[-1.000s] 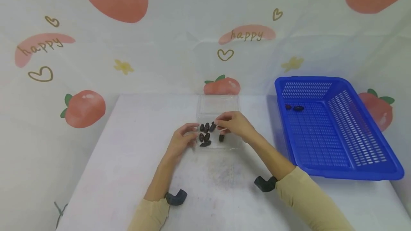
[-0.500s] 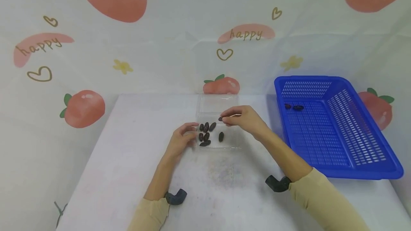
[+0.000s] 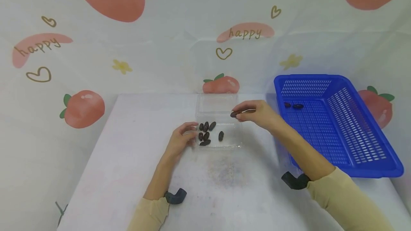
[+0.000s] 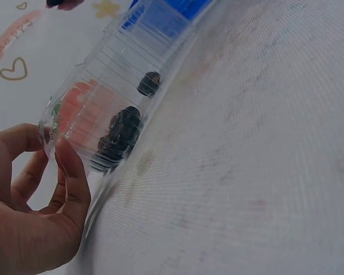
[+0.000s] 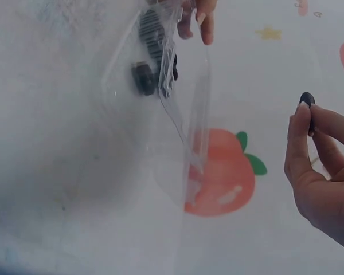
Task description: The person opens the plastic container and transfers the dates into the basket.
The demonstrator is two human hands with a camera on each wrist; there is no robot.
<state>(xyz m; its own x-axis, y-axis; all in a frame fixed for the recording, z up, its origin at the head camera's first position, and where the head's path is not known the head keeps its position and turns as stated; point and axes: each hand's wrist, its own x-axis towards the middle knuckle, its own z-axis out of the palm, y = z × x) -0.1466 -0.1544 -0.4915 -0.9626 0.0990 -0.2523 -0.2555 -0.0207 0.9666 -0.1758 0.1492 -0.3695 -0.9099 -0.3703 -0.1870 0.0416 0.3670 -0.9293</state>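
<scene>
My right hand (image 3: 258, 114) pinches a dark, oblong date (image 3: 235, 114) between thumb and fingertips, raised above the right side of a clear plastic box (image 3: 232, 142). The box stands with its hinged lid (image 3: 217, 103) laid back. At the box's left end, my left hand (image 3: 180, 140) grips the wall; the left wrist view shows thumb (image 4: 70, 157) and fingers on either side of the rim. Several dates (image 3: 206, 136) lie grouped in the left part of the box, and one separate date (image 3: 221, 136) lies near its middle.
To the right stands a blue slotted basket (image 3: 396, 168), with two dates (image 3: 298, 106) visible near its far left corner. White cloth (image 3: 160, 45) printed with fruit hangs behind the white table (image 3: 135, 174). A dark curved piece sits at each wrist, the left piece (image 3: 176, 196) above the table.
My right hand has lifted away from the dates in the box and moved right, carrying one date. The left hand has kept its place at the box's left end.
</scene>
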